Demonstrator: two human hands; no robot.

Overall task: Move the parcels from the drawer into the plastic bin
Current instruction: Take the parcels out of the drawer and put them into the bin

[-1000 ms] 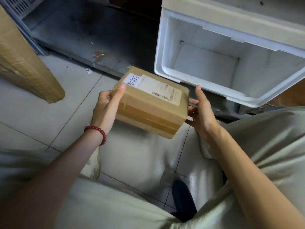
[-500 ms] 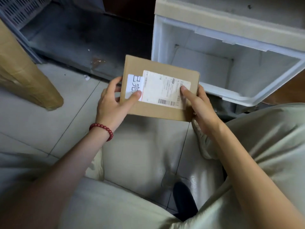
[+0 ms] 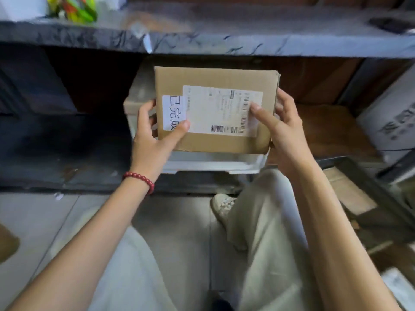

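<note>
A brown cardboard parcel [image 3: 215,79] with a white shipping label faces me, held up in front of the white plastic drawer [image 3: 213,163]. My left hand [image 3: 155,140] grips its left edge, thumb across a small white sticker. My right hand [image 3: 283,131] grips its right edge, thumb on the label's barcode. The parcel hides most of the drawer, so only the drawer's front rim shows below it. No plastic bin is identifiable in view.
A dark marbled countertop [image 3: 202,41] runs across the top, above the parcel. A white printed box [image 3: 390,117] and cardboard pieces [image 3: 350,194] sit at the right. My legs and a shoe [image 3: 222,205] are on the grey tiled floor below.
The view has lifted from the floor to the counter. The parcel has risen and tilted upright with its label toward me. Both hands have kept their hold on its sides.
</note>
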